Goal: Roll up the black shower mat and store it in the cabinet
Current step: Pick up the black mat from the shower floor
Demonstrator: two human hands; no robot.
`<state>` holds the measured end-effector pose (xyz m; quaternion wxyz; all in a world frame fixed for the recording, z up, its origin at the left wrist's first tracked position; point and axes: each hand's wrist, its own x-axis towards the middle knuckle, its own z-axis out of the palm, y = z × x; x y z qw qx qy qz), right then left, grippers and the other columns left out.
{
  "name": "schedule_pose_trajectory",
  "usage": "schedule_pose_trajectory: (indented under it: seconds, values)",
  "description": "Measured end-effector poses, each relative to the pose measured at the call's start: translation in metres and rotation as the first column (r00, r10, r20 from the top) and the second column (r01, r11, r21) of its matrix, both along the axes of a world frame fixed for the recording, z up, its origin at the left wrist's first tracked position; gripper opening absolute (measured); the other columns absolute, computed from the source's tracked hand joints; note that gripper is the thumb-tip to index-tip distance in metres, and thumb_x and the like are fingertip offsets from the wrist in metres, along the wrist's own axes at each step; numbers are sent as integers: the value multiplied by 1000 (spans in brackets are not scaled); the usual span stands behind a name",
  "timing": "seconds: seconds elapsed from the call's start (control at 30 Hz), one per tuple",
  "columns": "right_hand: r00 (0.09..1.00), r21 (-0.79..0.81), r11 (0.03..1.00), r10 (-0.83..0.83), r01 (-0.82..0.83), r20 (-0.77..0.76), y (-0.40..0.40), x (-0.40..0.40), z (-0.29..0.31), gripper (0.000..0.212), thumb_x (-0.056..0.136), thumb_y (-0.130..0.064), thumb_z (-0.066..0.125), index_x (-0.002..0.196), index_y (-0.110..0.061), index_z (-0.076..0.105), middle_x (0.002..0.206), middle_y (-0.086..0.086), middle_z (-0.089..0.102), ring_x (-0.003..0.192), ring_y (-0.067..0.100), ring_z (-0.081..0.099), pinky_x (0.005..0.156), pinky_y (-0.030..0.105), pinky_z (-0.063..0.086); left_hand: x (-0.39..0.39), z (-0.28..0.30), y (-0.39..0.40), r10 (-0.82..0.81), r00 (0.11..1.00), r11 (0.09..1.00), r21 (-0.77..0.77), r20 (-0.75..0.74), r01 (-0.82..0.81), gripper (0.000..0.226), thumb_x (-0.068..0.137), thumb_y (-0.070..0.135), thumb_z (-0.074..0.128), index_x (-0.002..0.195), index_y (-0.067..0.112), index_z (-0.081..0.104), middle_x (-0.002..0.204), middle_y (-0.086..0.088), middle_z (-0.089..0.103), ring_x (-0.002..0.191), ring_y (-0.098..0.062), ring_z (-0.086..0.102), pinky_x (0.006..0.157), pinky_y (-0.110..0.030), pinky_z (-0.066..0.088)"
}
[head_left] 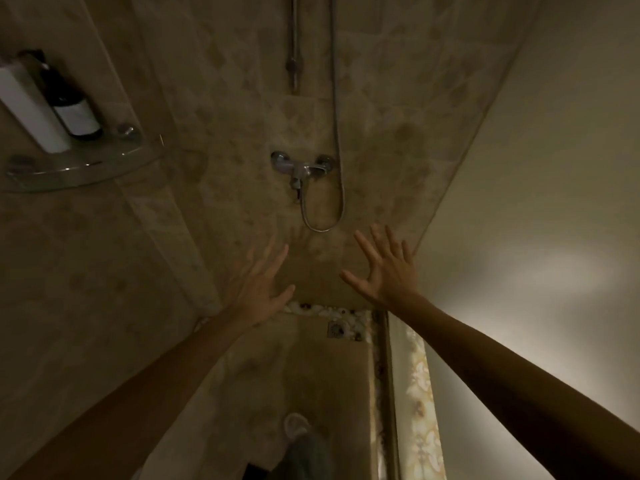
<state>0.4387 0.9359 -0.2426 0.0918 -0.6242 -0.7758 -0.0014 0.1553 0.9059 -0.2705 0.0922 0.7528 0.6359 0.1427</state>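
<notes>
I am in a dim, beige-tiled shower stall. My left hand point(258, 289) and my right hand point(384, 268) are both stretched out in front of me below the shower tap, fingers spread, holding nothing. The left hand is motion-blurred. A small black patch point(258, 472) shows at the bottom edge beside my leg; I cannot tell whether it is the black shower mat. No cabinet is in view.
A chrome mixer tap point(301, 166) with a looping hose point(341, 202) hangs on the far wall. A glass corner shelf point(79, 168) at upper left carries a dark bottle point(74, 109) and a white bottle point(31, 109). A floor drain point(337, 329) lies ahead; my slippered foot point(296, 424) stands below it.
</notes>
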Motion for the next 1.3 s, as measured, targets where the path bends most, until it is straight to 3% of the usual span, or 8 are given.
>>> schedule_pose_trajectory:
  seconds: [0.13,0.23,0.37,0.5,0.63,0.87,1.0,1.3]
  values:
    - [990,0,995,101,-102,99,77,-24,-16,90,84,-87,18,160,-39,3,169,0,-5,154,24,-15,122,50,-7,-14,-26,55,34,999,999,33,34,-35,83,84,73,35,155,42,5,164,9,-4,149,-19,0,115,-49,23]
    - [977,-65,980,192,-187,96,131,-49,-23,89,86,-84,26,160,-39,6,169,1,-5,153,24,-16,122,51,-7,-26,-37,83,155,983,988,-42,93,-152,79,91,65,40,154,41,-1,157,18,-14,140,1,-10,116,-35,2]
    - [927,-77,936,351,-344,132,191,-100,-26,89,86,-82,32,159,-41,0,169,0,-4,153,23,-16,123,50,-8,-62,-41,105,295,952,955,-47,87,-292,72,86,72,28,147,35,35,163,7,15,143,-13,15,111,-31,4]
    - [871,-93,871,488,-482,61,225,-166,-33,96,81,-90,14,161,-37,7,169,-1,-3,155,22,-11,124,53,-5,-117,-56,103,447,894,889,-132,41,-438,84,84,77,24,154,43,-8,162,12,-17,150,-22,-14,121,-50,7]
    - [736,-123,739,673,-663,77,239,-247,-45,93,83,-87,17,160,-37,2,166,-8,-13,152,16,-20,121,43,-18,-167,-65,69,610,791,788,-142,49,-599,86,83,76,31,153,45,-8,161,14,-14,151,-32,-4,117,-59,15]
    - [381,-168,380,924,-909,31,204,-403,-69,92,81,-85,25,159,-38,12,169,-7,2,155,18,-6,124,51,7,-203,-70,-39,879,477,474,-129,10,-871,80,86,74,29,154,46,-2,164,14,-10,151,-26,-9,117,-53,15]
    - [100,-206,104,995,-973,30,162,-479,-86,93,80,-87,20,160,-39,13,169,-2,7,155,21,0,123,45,-2,-212,-87,-97,970,236,220,-197,-59,-955,80,86,75,27,154,46,-3,165,10,-10,151,-29,-7,117,-56,18]
    - [-450,-268,-429,893,-862,20,38,-569,-112,93,81,-88,27,160,-38,16,169,-1,11,155,23,1,125,48,3,-141,-117,-183,927,-336,-373,-329,-166,-867,85,83,82,19,152,44,-14,163,8,-17,150,-29,-13,119,-59,11]
